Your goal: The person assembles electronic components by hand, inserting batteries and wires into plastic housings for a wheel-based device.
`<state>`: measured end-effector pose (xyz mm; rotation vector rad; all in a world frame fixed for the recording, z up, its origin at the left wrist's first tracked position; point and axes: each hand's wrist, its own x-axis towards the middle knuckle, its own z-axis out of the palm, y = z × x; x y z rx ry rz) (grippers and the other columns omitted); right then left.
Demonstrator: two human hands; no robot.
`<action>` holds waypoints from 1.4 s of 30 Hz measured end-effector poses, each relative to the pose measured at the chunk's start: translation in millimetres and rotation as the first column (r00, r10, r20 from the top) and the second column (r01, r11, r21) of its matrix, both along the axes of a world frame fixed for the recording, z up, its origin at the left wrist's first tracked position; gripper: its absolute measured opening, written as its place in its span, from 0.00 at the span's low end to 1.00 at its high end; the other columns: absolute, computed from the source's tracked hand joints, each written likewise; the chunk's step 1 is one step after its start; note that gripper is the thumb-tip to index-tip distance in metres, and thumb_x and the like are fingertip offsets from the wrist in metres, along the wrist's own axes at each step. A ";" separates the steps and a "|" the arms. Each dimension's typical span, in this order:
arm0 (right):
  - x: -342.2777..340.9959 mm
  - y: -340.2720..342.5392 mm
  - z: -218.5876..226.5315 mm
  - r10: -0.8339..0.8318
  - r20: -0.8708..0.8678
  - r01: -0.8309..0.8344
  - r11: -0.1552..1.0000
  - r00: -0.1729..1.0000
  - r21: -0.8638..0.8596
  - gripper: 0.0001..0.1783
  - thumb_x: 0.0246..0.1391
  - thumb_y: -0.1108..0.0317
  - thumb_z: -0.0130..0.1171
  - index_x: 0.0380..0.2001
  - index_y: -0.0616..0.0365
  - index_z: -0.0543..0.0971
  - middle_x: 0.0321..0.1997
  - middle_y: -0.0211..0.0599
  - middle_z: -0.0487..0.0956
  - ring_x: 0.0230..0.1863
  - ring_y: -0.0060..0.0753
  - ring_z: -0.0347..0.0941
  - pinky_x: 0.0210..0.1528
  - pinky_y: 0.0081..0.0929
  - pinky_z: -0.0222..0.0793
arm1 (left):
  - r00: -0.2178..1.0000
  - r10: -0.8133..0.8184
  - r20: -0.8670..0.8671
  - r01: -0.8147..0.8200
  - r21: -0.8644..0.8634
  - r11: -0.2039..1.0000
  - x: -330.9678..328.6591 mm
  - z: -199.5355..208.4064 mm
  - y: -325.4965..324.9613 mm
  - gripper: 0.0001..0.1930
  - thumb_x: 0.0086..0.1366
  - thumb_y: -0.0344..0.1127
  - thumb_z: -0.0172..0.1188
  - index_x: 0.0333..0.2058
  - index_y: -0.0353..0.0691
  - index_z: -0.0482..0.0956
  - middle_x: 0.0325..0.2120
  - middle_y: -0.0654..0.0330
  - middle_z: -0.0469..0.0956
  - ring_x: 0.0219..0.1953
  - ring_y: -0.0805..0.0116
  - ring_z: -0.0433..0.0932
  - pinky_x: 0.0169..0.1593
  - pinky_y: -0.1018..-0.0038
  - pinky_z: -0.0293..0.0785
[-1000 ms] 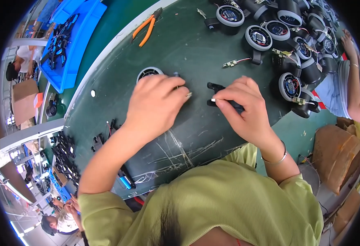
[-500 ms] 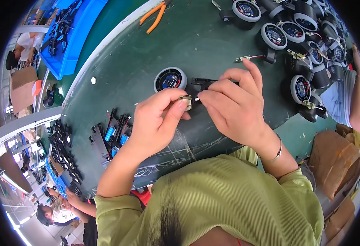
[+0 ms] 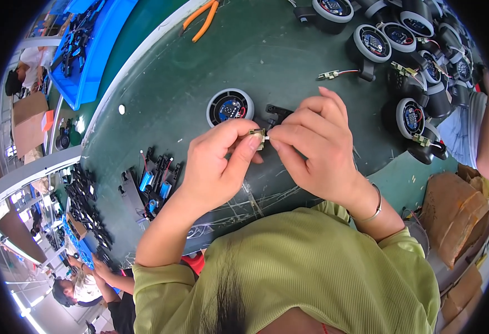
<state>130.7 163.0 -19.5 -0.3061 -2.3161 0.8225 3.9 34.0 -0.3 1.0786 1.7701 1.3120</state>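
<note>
Between thumb and index finger, my left hand (image 3: 214,167) pinches a small green circuit board (image 3: 262,146). My right hand (image 3: 319,153) is closed in a pinch on a small white connector plug (image 3: 267,138), which meets the board's right edge. Whether the plug is seated cannot be made out. Just beyond my hands lies a round black housing (image 3: 229,107) with a grey rim and a blue board inside. Its black arm (image 3: 278,111) extends to the right, partly hidden behind my right fingers.
Similar round housings (image 3: 372,43) crowd the far right, several with small boards on wires. Orange-handled pliers (image 3: 204,23) lie at the back. Black parts with blue cells (image 3: 147,181) sit left of my forearm. A blue bin (image 3: 91,83) stands far left. Other people work at both sides.
My right hand has brought the white plug left, from a small gap to contact with the circuit board. The left hand keeps its pinch. The whole view has shifted slightly.
</note>
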 end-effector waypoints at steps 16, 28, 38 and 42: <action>4.6 1.4 -0.4 0.214 -0.093 -0.231 0.936 0.972 -0.265 0.08 0.40 0.81 0.61 0.27 0.61 0.77 0.26 0.39 0.75 0.30 0.39 0.72 0.33 0.31 0.69 | 0.995 -0.063 0.083 0.067 -0.050 0.996 -0.6 1.8 -6.7 0.05 0.63 0.28 0.52 0.34 0.31 0.73 0.24 0.60 0.76 0.26 0.74 0.79 0.29 0.80 0.73; 3.9 -1.7 -3.5 0.202 -0.084 -0.215 0.953 0.976 -0.213 0.07 0.39 0.78 0.59 0.26 0.58 0.76 0.24 0.33 0.71 0.27 0.37 0.69 0.35 0.30 0.65 | 0.999 -0.007 0.050 0.007 -0.001 1.000 7.2 -9.0 -10.4 0.04 0.62 0.28 0.54 0.33 0.33 0.73 0.23 0.59 0.74 0.23 0.73 0.78 0.27 0.79 0.72; 6.9 -3.2 -0.2 0.181 -0.051 -0.188 0.958 0.982 -0.217 0.07 0.38 0.78 0.59 0.25 0.58 0.75 0.23 0.33 0.70 0.27 0.38 0.69 0.34 0.31 0.66 | 0.999 0.002 0.046 -0.003 0.029 1.000 9.8 -11.1 -8.8 0.05 0.63 0.30 0.54 0.33 0.33 0.73 0.24 0.58 0.74 0.23 0.73 0.77 0.27 0.79 0.71; 6.1 -3.4 0.8 0.190 -0.040 -0.194 0.956 0.981 -0.218 0.07 0.38 0.78 0.59 0.25 0.58 0.75 0.23 0.33 0.71 0.27 0.37 0.70 0.35 0.31 0.66 | 0.997 0.025 0.072 -0.027 0.035 0.999 10.0 -10.5 -10.0 0.05 0.63 0.30 0.53 0.33 0.33 0.73 0.24 0.58 0.75 0.23 0.73 0.77 0.27 0.79 0.72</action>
